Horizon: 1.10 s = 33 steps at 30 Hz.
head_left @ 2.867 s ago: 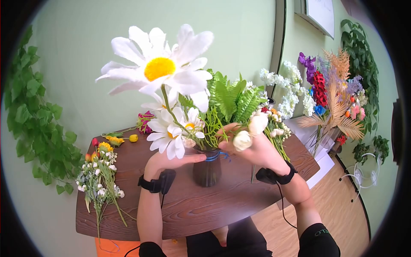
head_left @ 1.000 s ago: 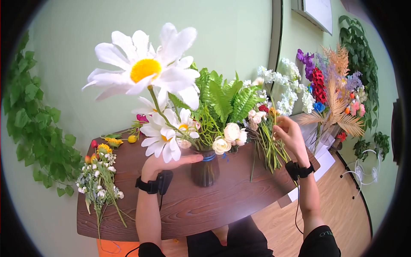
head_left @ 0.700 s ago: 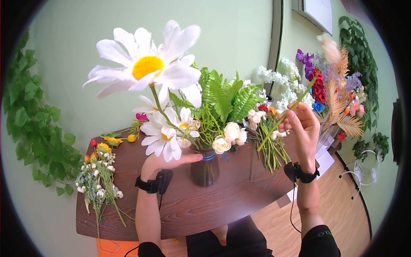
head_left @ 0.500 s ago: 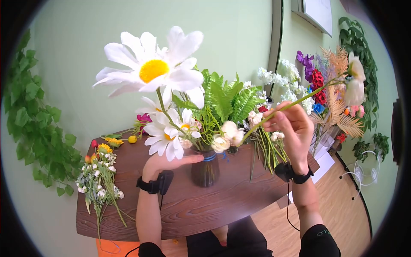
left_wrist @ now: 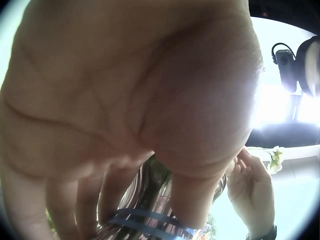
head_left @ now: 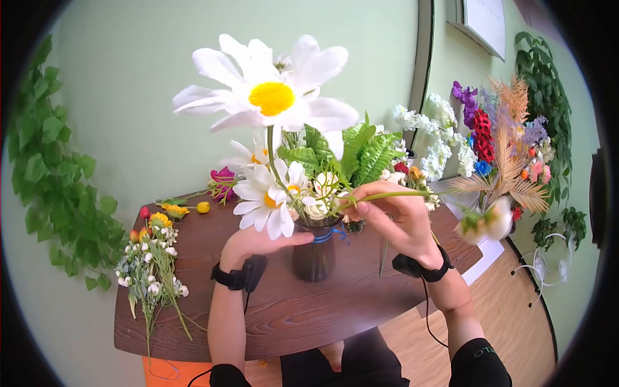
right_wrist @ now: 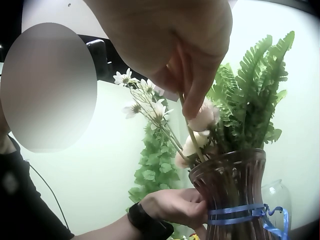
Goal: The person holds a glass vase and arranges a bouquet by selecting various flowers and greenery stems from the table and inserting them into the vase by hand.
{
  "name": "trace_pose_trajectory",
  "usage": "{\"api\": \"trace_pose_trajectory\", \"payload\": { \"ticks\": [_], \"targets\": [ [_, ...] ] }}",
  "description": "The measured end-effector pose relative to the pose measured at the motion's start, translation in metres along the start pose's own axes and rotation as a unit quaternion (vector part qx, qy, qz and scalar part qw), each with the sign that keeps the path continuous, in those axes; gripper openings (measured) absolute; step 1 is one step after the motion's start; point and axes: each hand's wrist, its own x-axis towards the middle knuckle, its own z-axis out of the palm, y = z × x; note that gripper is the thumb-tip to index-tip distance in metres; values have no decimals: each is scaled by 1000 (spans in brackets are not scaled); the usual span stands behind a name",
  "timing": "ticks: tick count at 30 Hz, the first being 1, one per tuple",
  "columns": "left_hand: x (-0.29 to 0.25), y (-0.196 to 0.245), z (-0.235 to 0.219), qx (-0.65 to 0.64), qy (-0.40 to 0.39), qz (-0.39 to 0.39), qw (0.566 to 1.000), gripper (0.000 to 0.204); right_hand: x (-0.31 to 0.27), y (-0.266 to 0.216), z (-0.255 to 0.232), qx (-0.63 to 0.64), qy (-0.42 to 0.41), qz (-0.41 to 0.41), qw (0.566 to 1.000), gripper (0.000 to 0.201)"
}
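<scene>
Swung down from the side, the stem (head_left: 393, 193) now points at the vase (head_left: 314, 253); right hand (head_left: 393, 219) pinches it, left hand (head_left: 258, 244) clasps the vase; best guide its tip between stalks.

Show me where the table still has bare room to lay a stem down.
Bare wood lies along the near edge of the table, in front of the vase and between the two forearms, and to the right of the loose bunch at the left end. The back left corner is crowded with small flowers, and the right hand covers the far right.
</scene>
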Motion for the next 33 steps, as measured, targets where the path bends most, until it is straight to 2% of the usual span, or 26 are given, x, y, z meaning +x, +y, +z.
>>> {"api": "trace_pose_trajectory", "payload": {
  "ticks": [1,2,3,4,5,6,8,11,12,13,16,18,23,25,26,30,32,33],
  "targets": [
    [2,-7,2,0,0,0,1000,69,2,0,1,0,0,0,1000,14],
    [4,-14,5,15,41,46,998,54,5,0,2,-57,-13,-49,997,13],
    [5,-19,7,30,82,93,992,50,6,0,3,-114,-26,-97,988,13],
    [3,-13,5,30,82,93,992,50,6,5,7,-121,-28,-72,990,13],
    [0,-3,2,10,39,51,998,52,6,9,8,-121,-28,-73,990,13],
    [-1,4,0,-11,-4,8,1000,66,6,13,9,-130,-56,-56,988,14],
    [-2,5,0,-12,-1,8,1000,66,7,12,10,-154,-112,-43,981,18],
    [-3,11,1,-12,5,29,999,63,8,1,10,-128,-128,-10,983,28],
    [-4,13,1,-12,9,50,999,60,3,6,12,-25,-122,51,991,34],
    [-6,10,1,-12,10,50,999,60,2,0,11,3,-107,65,992,34],
    [-15,0,3,-58,22,52,997,42,-4,5,13,12,-70,17,997,37],
    [-15,2,4,-61,23,54,996,42,-3,-2,16,-63,-59,-61,994,36],
    [-10,14,3,-70,29,70,995,42,0,-14,35,-106,-54,-119,986,46],
    [-9,17,2,-74,33,76,994,43,-1,-13,44,-146,-17,-210,967,53],
    [-8,17,2,-76,35,79,993,43,-1,-15,45,-199,-10,-214,956,57],
    [-10,6,1,-83,29,79,993,42,11,-23,55,-255,35,-230,938,52],
    [-8,0,2,-52,38,100,993,41,16,-20,60,-297,48,-287,909,45],
    [-7,-2,2,-35,42,110,992,41,17,-21,62,-297,49,-287,909,45]
  ]
}}
